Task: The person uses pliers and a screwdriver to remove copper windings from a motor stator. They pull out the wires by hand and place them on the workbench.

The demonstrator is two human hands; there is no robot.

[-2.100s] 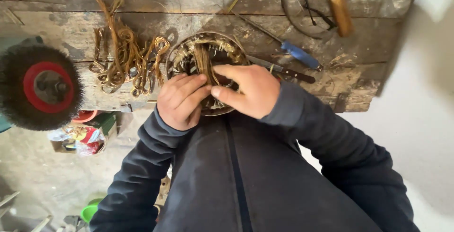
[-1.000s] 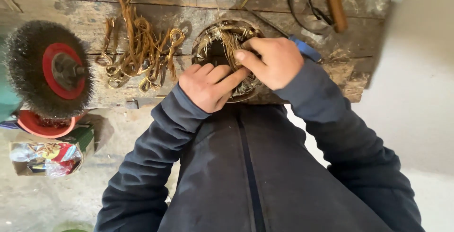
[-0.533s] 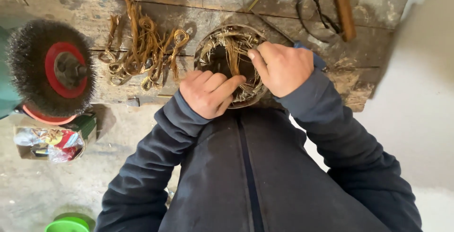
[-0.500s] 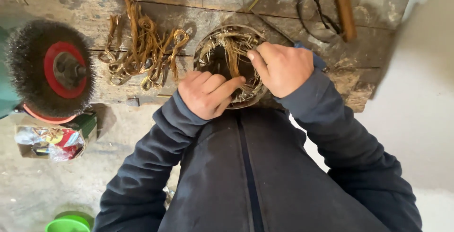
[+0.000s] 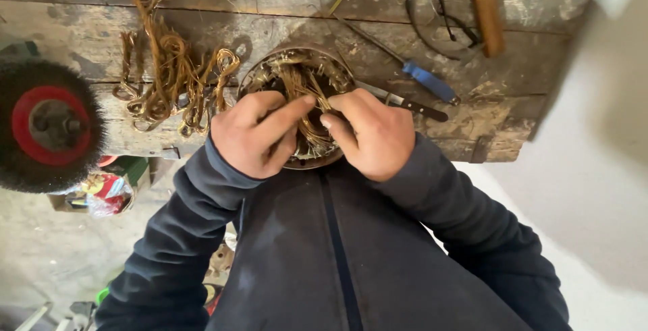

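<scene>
A round metal motor stator full of copper wire windings sits at the near edge of a worn wooden workbench. My left hand rests on the stator's near left rim, thumb and fingers pinching strands of copper wire inside it. My right hand covers the near right rim, its fingers also closed on the wire strands. Both hands meet over the middle of the windings.
A heap of pulled copper wire loops lies left of the stator. A blue-handled tool and a dark-handled knife lie to the right, a wooden handle behind. A wire brush wheel sticks out at the left.
My hands have shifted closer together over the stator, both now pinching wire in its middle. The view has swung slightly, so the bench sits a little differently in frame.
</scene>
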